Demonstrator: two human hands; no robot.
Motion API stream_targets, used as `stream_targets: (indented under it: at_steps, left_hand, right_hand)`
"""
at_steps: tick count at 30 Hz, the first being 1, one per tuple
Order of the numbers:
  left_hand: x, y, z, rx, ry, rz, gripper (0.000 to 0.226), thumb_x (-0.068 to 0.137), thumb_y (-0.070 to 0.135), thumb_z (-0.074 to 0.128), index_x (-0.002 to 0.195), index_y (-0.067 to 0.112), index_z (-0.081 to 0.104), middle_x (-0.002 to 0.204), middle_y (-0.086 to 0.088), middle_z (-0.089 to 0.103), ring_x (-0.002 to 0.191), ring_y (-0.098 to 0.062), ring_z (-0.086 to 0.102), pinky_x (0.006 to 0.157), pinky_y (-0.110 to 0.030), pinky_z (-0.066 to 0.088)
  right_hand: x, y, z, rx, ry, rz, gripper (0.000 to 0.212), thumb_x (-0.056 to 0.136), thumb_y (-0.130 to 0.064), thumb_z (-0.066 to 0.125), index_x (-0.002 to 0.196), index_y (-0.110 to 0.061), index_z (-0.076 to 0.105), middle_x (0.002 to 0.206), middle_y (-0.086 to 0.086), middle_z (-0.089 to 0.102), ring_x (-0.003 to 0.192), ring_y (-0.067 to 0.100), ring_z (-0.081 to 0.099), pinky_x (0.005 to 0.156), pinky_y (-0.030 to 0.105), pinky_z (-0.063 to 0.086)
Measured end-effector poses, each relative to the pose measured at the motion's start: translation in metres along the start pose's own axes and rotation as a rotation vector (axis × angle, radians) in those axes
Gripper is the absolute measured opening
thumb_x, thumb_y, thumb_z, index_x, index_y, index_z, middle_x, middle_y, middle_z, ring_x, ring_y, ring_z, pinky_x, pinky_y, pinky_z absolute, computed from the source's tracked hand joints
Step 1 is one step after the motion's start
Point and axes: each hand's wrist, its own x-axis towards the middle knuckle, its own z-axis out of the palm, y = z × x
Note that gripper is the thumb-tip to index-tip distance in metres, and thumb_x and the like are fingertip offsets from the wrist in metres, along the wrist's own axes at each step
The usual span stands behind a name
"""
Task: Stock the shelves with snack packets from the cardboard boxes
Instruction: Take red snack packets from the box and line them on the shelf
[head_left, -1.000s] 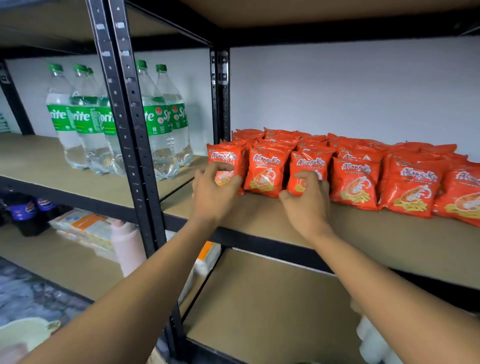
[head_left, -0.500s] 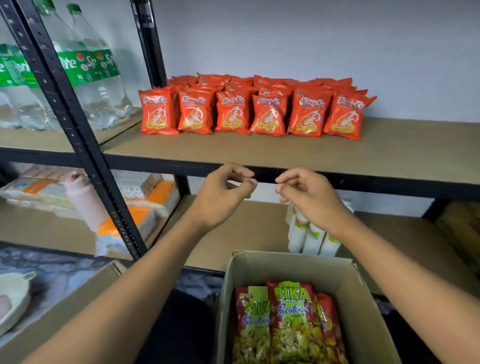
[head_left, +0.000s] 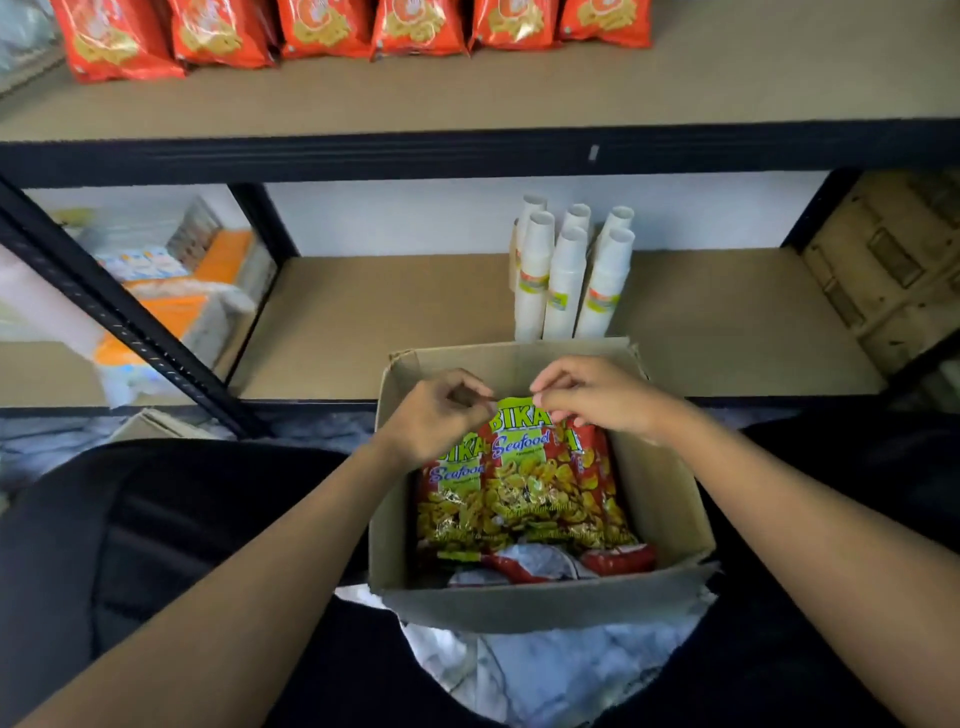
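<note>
Your hands have come down from in front of the upper shelf (head_left: 519, 98) into the cardboard box (head_left: 519, 605), and your view has tipped down after them. Your left hand (head_left: 441, 413) is curled, thumb and forefinger pinching the top left corner of the middle packet (head_left: 524, 483); your right hand (head_left: 597, 397) does the same at the top right corner. Both look clamped on the sealed top edge only, though the fingertips are small and I cannot be sure how much foil each one has.

That packet stands upright in the box, pressed between neighbouring packets (head_left: 452, 499) on either side, with more lying flat beneath near the box's front wall. The box sits on the floor (head_left: 545, 675) in front of you, its far wall near the front edge of the lower shelf (head_left: 389, 322). Stacks of paper cups (head_left: 566, 280) stand on that shelf just beyond the box. Orange packets (head_left: 332, 31) stand in a row on the upper shelf.

A grip on the seam alone is the weak point, I judge: pull up fast and the slick foil may slide out of your fingers, or the wedged neighbours may rise with it and spill over the box wall. Squeeze lower and you crush the crisps. On the way up, watch the upper shelf's dark front rail (head_left: 467, 156).
</note>
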Motion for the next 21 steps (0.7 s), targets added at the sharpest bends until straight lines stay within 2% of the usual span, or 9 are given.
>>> stream_targets:
  at_steps: [4, 6, 10, 13, 16, 18, 21]
  left_hand:
    - [-0.004, -0.042, 0.019, 0.099, -0.16, -0.119, 0.009, 0.089, 0.013, 0.072, 0.096, 0.018, 0.067, 0.086, 0.003, 0.068, 0.066, -0.004, 0.062, 0.053, -0.016, 0.046]
    - [-0.006, -0.058, 0.029, 0.165, -0.266, -0.157, 0.013, 0.087, 0.012, 0.074, 0.095, 0.02, 0.069, 0.09, 0.003, 0.07, 0.066, 0.0, 0.062, 0.056, -0.015, 0.047]
    - [-0.008, -0.073, 0.052, 0.214, -0.388, -0.163, 0.017, 0.082, 0.001, 0.076, 0.095, 0.01, 0.071, 0.089, 0.0, 0.068, 0.068, 0.005, 0.06, 0.063, -0.007, 0.045]
    - [-0.008, -0.087, 0.07, 0.246, -0.464, -0.121, 0.018, 0.079, 0.001, 0.079, 0.093, 0.01, 0.073, 0.084, 0.006, 0.067, 0.067, 0.01, 0.058, 0.067, -0.011, 0.046]
    - [-0.006, -0.096, 0.087, 0.353, -0.529, -0.055, 0.024, 0.079, 0.01, 0.081, 0.101, 0.016, 0.073, 0.095, 0.006, 0.068, 0.081, -0.002, 0.062, 0.075, -0.02, 0.049]
    - [-0.003, -0.098, 0.096, 0.39, -0.57, -0.023, 0.03, 0.079, 0.012, 0.08, 0.106, 0.019, 0.071, 0.104, 0.005, 0.069, 0.093, -0.01, 0.063, 0.083, -0.023, 0.05]
    - [0.006, -0.106, 0.109, 0.382, -0.657, -0.046, 0.037, 0.077, 0.009, 0.08, 0.112, 0.018, 0.07, 0.111, 0.001, 0.069, 0.1, -0.015, 0.064, 0.09, -0.03, 0.052]
  right_hand:
    - [0.004, 0.033, 0.017, -0.081, -0.168, 0.127, 0.01, 0.091, -0.027, 0.068, 0.101, -0.027, 0.067, 0.102, -0.002, 0.071, 0.09, 0.014, 0.071, 0.075, 0.033, 0.054]
    - [0.004, 0.044, 0.024, -0.14, -0.255, 0.183, 0.008, 0.092, -0.026, 0.067, 0.099, -0.027, 0.068, 0.101, -0.007, 0.07, 0.089, 0.012, 0.071, 0.074, 0.031, 0.055]
    - [0.007, 0.059, 0.03, -0.23, -0.371, 0.267, 0.009, 0.094, -0.025, 0.064, 0.102, -0.027, 0.066, 0.107, -0.01, 0.069, 0.096, 0.012, 0.069, 0.088, 0.039, 0.057]
    - [0.013, 0.073, 0.035, -0.27, -0.39, 0.31, 0.009, 0.092, -0.022, 0.066, 0.1, -0.025, 0.064, 0.107, -0.005, 0.068, 0.093, 0.013, 0.068, 0.075, 0.032, 0.056]
    - [0.018, 0.094, 0.036, -0.364, -0.459, 0.378, 0.009, 0.09, -0.017, 0.067, 0.095, -0.023, 0.063, 0.102, 0.003, 0.069, 0.089, 0.017, 0.066, 0.072, 0.033, 0.055]
    - [0.02, 0.108, 0.037, -0.432, -0.514, 0.406, 0.011, 0.087, -0.014, 0.067, 0.089, -0.025, 0.066, 0.097, 0.001, 0.068, 0.088, 0.019, 0.063, 0.071, 0.033, 0.055]
    - [0.023, 0.122, 0.037, -0.507, -0.604, 0.385, 0.017, 0.087, -0.004, 0.062, 0.094, -0.018, 0.068, 0.098, -0.006, 0.064, 0.099, 0.015, 0.058, 0.083, 0.029, 0.05]
